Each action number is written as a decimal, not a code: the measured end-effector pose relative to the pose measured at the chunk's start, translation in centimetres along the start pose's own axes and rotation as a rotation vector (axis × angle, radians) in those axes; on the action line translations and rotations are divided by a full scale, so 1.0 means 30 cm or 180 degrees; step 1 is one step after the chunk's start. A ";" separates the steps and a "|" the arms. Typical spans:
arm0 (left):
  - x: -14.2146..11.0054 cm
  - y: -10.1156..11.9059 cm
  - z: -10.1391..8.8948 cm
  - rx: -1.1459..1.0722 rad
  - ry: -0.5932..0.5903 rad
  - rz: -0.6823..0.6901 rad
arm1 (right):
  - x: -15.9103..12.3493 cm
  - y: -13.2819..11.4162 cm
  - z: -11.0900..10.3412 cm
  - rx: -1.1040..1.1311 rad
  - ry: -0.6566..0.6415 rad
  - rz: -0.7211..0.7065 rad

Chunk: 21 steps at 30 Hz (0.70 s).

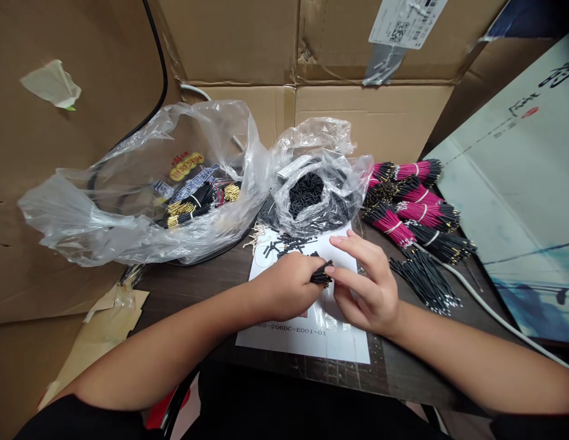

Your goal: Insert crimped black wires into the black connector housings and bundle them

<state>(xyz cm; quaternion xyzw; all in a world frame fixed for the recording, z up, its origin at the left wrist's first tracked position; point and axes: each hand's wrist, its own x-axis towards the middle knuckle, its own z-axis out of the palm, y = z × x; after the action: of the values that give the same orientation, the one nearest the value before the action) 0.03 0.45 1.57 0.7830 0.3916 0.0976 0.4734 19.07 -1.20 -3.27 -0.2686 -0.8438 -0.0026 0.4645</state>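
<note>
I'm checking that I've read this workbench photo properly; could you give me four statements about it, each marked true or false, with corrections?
1. The left hand grips a dark bundle. True.
2. The right hand lies flat on the table. False: the right hand is raised, its fingers at the bundle's end.
3. Pink-and-black bundles lie right of the clear bag holding small black pieces. True.
4. The printed sheet is green. False: the printed sheet is white.

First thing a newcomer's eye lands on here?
Probably the bright pink-and-black wire bundles on the right side of the desk. Next, the open clear bag of short black pieces at back centre, then the black bundle in the left grip, front centre.
</note>
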 end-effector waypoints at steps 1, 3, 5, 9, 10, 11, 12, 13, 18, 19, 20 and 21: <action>0.000 -0.002 -0.001 0.0085 0.0065 0.0029 | 0.002 -0.001 0.001 0.0001 -0.0013 0.0020; -0.002 -0.005 -0.004 0.0291 0.0244 0.0163 | 0.005 -0.004 0.009 0.0118 0.0057 0.0115; -0.006 -0.004 -0.006 0.0473 0.0481 0.0411 | 0.005 -0.005 0.020 0.0342 0.0271 0.0297; -0.020 0.004 -0.005 0.0387 0.0943 0.0935 | -0.005 0.002 0.038 0.0651 0.0529 0.0674; -0.024 0.007 -0.003 0.0280 0.1049 0.1041 | -0.007 0.004 0.040 0.0686 0.0477 0.0709; -0.029 0.011 -0.002 0.0173 0.1119 0.1127 | -0.008 0.004 0.041 0.0718 0.0412 0.0718; -0.034 0.015 -0.001 0.0089 0.1173 0.1194 | -0.008 0.004 0.043 0.0754 0.0324 0.0715; -0.039 0.020 0.000 0.0033 0.1207 0.1229 | -0.007 0.001 0.044 0.0798 0.0206 0.0716; -0.043 0.033 0.014 -0.0061 0.1167 0.1046 | 0.008 -0.039 0.054 0.1219 -0.0360 0.0879; -0.039 0.031 0.019 -0.0107 0.1114 0.1041 | 0.010 -0.049 0.056 0.1353 -0.0463 0.0936; -0.033 0.028 0.024 -0.0177 0.1077 0.1077 | 0.012 -0.060 0.057 0.1516 -0.0562 0.1020; -0.027 0.024 0.029 -0.0252 0.1066 0.1135 | 0.012 -0.069 0.059 0.1710 -0.0661 0.1112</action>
<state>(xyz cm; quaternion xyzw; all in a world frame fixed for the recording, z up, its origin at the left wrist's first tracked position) 0.32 -0.89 1.87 0.7934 0.3160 0.3233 0.4076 16.59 -2.37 -3.47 -0.2759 -0.7984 0.3269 0.4237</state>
